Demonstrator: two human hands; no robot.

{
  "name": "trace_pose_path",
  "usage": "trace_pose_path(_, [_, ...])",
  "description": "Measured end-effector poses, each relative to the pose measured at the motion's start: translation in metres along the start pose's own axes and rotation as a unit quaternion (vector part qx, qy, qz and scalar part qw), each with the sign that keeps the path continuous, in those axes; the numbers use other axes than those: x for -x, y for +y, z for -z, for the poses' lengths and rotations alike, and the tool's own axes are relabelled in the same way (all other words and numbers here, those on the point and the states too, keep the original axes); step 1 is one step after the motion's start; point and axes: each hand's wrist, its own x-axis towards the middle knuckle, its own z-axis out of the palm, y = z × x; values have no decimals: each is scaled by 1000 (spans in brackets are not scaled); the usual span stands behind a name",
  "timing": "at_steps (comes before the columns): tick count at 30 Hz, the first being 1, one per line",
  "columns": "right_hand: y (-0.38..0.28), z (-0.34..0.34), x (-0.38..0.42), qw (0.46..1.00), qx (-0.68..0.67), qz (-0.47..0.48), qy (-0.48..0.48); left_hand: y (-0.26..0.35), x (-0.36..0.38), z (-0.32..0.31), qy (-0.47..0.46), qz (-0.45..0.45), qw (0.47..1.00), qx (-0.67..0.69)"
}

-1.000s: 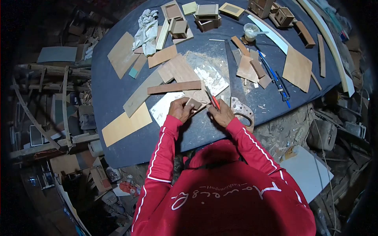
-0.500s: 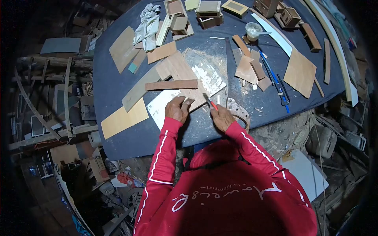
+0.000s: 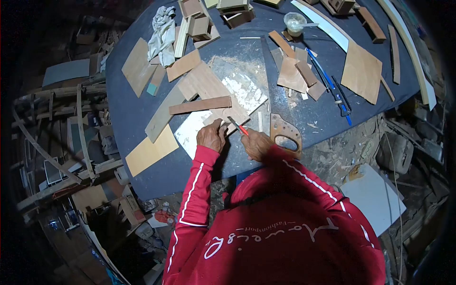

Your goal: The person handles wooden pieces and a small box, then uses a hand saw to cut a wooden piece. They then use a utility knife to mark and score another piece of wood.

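My left hand [image 3: 210, 138] is closed at the near edge of a light-brown wooden board [image 3: 206, 81], fingertips pinched together; what they hold, if anything, is hidden. In my right hand [image 3: 258, 145] is a slim red-handled tool [image 3: 242, 129] with a dark metal end. The tool's tip points up and left over the board's near end, close to my left fingertips. A narrow reddish-brown wood strip [image 3: 199, 105] lies across the board just beyond my hands. Beneath it all is a white-smeared panel [image 3: 186, 131]. A handsaw [image 3: 285, 127] with a wooden handle rests right of my right hand.
Plywood offcuts [image 3: 151, 151] lie to the left on the dark-covered table [image 3: 313, 134]. At the back are a white cloth [image 3: 162, 35], small wooden boxes [image 3: 199, 27] and a plastic cup [image 3: 294, 23]. A blue tool [image 3: 327, 81] and scrap pieces [image 3: 292, 73] lie to the right.
The red-handled tool and my right hand have moved left, closer to my left hand. The camera view has shifted slightly, so the table's things sit a little higher and further left.
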Motion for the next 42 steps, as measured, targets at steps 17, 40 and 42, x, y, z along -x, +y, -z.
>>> trace_pose_path(17, [-4, -21, -4, 995, 76, 56, 22, -2, 1, -9, 9, -26, 1000, -1])
trace_pose_path(40, [-22, -11, -3, 963, 247, 102, 47, 2, 3, -13, 33, -41, 998, -24])
trace_pose_path(42, [-32, -4, -10, 974, 216, 64, -3, 1, 4, -15, 35, -41, 998, -18])
